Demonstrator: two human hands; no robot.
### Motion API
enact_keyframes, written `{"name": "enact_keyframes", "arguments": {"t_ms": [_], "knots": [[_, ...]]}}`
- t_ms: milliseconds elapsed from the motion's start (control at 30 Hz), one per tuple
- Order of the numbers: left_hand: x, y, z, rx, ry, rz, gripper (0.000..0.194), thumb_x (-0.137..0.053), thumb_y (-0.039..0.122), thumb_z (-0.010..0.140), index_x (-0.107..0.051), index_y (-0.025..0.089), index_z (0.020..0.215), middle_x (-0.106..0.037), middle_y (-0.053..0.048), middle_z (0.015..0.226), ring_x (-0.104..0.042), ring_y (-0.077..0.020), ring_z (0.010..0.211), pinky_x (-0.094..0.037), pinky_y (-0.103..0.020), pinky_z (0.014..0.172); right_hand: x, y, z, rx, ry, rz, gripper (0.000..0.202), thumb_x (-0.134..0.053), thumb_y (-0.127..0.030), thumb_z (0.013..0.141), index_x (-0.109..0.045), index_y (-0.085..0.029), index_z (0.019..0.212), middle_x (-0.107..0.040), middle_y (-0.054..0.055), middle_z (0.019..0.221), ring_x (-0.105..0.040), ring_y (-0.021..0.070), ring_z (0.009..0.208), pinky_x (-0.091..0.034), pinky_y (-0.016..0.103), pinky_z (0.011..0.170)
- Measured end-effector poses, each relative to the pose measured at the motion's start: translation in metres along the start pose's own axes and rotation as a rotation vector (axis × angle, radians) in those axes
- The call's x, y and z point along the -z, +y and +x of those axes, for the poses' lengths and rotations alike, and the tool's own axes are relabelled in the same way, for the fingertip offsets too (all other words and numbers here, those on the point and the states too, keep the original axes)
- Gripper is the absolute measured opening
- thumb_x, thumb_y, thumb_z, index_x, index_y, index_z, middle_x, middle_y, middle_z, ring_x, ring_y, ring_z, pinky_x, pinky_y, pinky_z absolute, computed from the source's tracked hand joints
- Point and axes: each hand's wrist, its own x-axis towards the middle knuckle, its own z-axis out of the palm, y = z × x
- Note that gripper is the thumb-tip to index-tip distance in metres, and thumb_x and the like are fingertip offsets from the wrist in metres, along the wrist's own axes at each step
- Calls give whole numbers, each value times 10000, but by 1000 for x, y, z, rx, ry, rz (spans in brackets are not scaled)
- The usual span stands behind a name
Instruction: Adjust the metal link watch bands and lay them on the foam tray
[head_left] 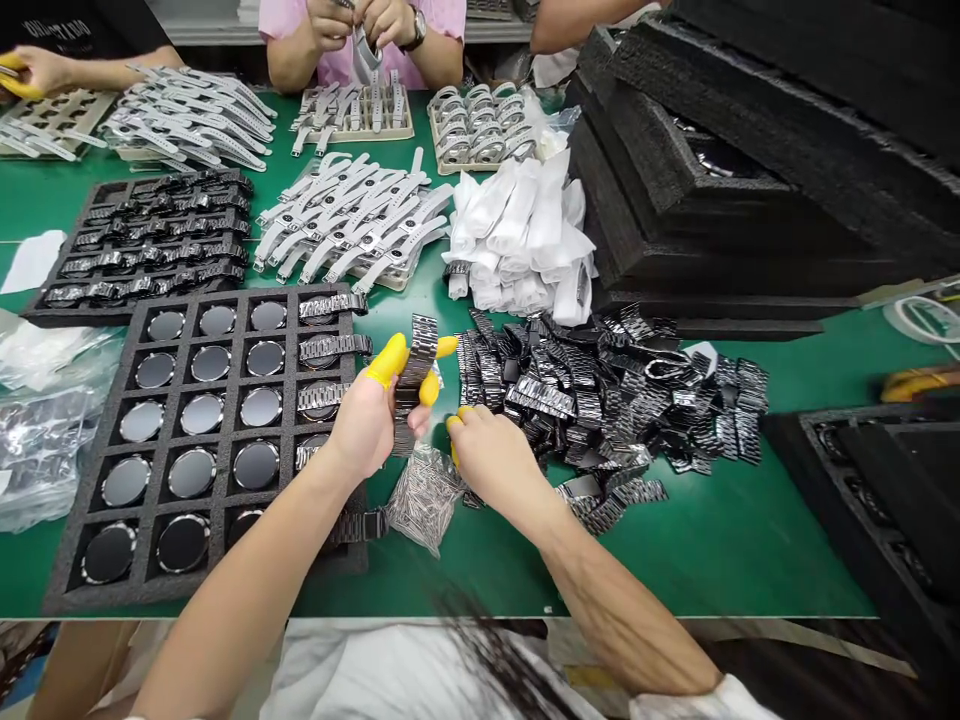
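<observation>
My left hand [375,415], with yellow finger covers, holds a black metal watch band [421,350] upright between thumb and fingers. Just right of it, my right hand [487,445] is bent downward over the bag's upper right edge, its fingertips in yellow covers; what they touch is hidden. Below both hands lies a clear bag of small metal pins [425,500]. A loose heap of black metal bands [585,390] spreads to the right. On the left, a black foam tray [240,425] holds round watch faces, with metal bands along its right column.
Behind are a tray of black bands [157,235], white-strapped watches [360,215] and white wrapped pieces [525,230]. Tall black foam stacks [660,200] rise at the right. People work across the table. Plastic bags [37,440] lie at the far left.
</observation>
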Motion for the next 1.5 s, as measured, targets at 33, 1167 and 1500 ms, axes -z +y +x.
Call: {"name": "enact_keyframes", "arguments": {"t_ms": [33, 1167, 1500], "knots": [[1, 0, 0, 9, 14, -14, 360, -608, 492, 992, -699, 154, 908, -577, 13, 711, -434, -73, 468, -420, -243, 474, 1, -3, 3, -25, -23, 3, 281, -521, 38, 890, -730, -132, 968, -732, 201, 968, -690, 334, 950, -528, 413, 735], [8, -18, -2, 321, -242, 228, 297, -667, 461, 957, -530, 220, 1063, -689, 23, 585, -509, -94, 311, -347, -149, 343, -18, 20, 8, 237, 1420, 571, 278, -688, -143, 971, -689, -259, 1223, -737, 30, 862, -749, 203, 717, -636, 346, 604], [8, -16, -3, 295, -209, 226, 251, -640, 430, 963, -541, 214, 1043, -662, 37, 567, -482, -85, 305, -333, -147, 333, -17, 21, 9, 195, 1358, 479, 322, -693, -119, 948, -697, -300, 1214, -763, 33, 892, -754, 203, 743, -643, 368, 683]]}}
